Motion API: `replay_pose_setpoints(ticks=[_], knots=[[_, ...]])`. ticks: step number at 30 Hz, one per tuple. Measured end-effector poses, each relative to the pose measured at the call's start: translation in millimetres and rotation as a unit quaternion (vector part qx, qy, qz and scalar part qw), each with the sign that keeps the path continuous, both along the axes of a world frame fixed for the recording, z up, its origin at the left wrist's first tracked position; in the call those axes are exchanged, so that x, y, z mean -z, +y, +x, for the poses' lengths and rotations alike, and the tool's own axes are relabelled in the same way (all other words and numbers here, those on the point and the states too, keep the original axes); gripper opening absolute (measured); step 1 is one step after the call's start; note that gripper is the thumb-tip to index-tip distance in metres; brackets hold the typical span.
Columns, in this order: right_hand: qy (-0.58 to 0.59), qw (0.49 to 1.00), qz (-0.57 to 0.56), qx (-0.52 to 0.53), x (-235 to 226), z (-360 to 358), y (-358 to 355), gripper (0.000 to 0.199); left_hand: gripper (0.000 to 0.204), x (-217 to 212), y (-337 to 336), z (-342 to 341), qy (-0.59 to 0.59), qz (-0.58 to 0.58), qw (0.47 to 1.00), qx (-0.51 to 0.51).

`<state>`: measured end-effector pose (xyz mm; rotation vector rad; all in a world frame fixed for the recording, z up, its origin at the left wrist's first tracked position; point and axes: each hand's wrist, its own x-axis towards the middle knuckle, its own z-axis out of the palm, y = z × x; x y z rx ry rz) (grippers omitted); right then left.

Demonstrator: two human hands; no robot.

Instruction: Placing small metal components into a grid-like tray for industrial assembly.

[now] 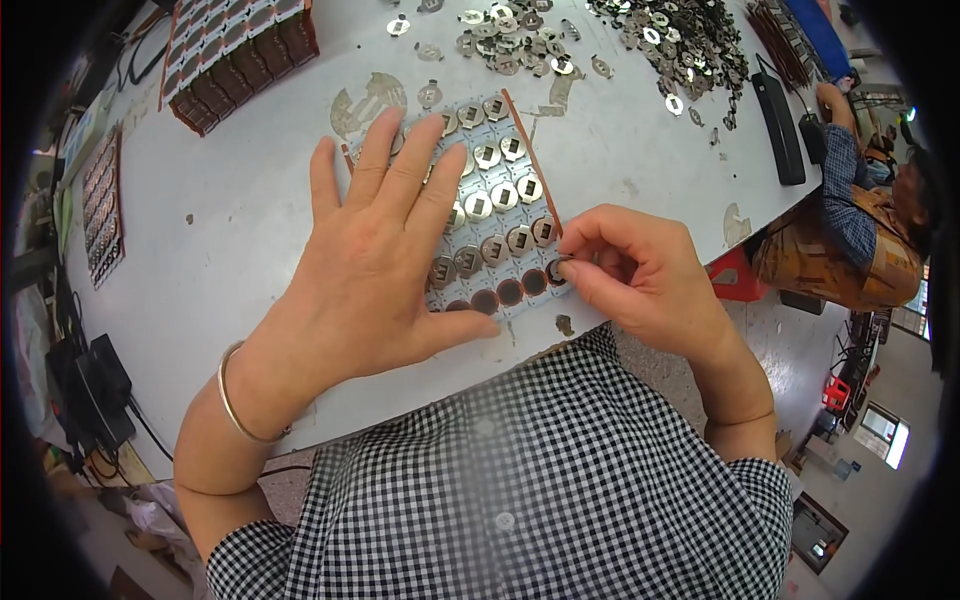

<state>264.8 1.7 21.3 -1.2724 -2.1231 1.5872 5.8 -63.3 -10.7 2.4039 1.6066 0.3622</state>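
Observation:
A panel (531,165) of small boards lies on the table, rows of shiny metal clips (477,206) fixed across it. The row nearest me shows dark round spots (510,292) instead. My left hand (365,255), fingers spread, rests flat over the panel's left part and hides it. At the panel's near right corner, my right hand (650,285) pinches a small round metal clip (557,269) between thumb and forefinger, over the end of the dark row. The fingertips partly cover that clip.
Loose metal clips (515,45) are scattered beyond the panel, with a denser heap (690,50) farther right. Stacked panels (240,60) stand far left; another panel (103,205) lies at the left edge. A black bar-shaped object (779,128) lies at right, near another person (865,225).

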Motion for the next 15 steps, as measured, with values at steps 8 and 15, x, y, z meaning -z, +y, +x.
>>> replay_pose_setpoints(ticks=[8,15], knots=[[-0.016,0.995,0.102,0.007,1.9,1.9,-12.6,0.012,0.124,-0.5,0.6,1.1,-0.002,-0.002,1.000,-0.008],[0.006,0.982,0.188,0.004,15.1,2.8,-19.9,0.018,0.122,-1.1,-1.0,1.7,-0.005,0.004,1.000,-0.012]])
